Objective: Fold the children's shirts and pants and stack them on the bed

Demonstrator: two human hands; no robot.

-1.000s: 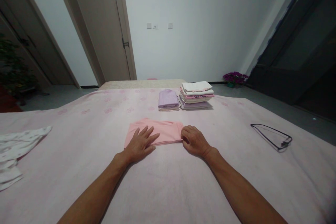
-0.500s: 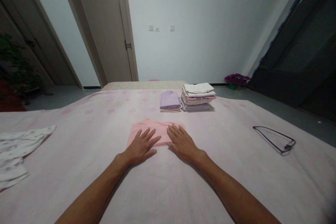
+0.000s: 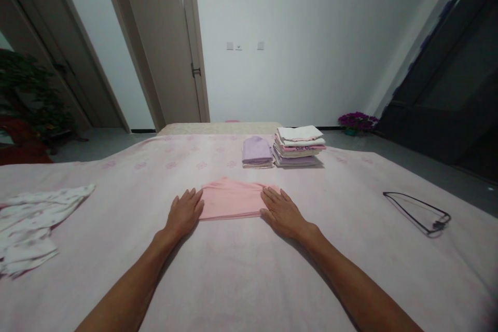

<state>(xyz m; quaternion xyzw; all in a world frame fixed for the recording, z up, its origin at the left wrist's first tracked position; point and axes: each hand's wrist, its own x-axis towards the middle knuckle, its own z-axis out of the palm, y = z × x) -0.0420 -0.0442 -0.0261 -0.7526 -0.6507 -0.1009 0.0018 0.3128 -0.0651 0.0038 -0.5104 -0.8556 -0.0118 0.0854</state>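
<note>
A folded pink cloth [image 3: 231, 200] lies flat on the pale pink bedspread [image 3: 249, 270] in front of me. My left hand [image 3: 183, 213] rests flat at the cloth's left edge, fingers stretched out and together. At the right edge my right hand [image 3: 282, 211] lies flat too, fingers spread, tips touching the cloth. Neither hand holds anything.
Behind the cloth sit a folded lilac garment [image 3: 257, 152] and a stack of folded clothes [image 3: 299, 146]. A black wire hanger [image 3: 420, 210] lies at the right. A rumpled white patterned garment [image 3: 35, 220] is at the left edge. Doors, a plant and purple flowers [image 3: 357, 122] stand beyond the bed.
Both hands have slid outward off the top of the pink cloth to its left and right edges. The view has shifted slightly.
</note>
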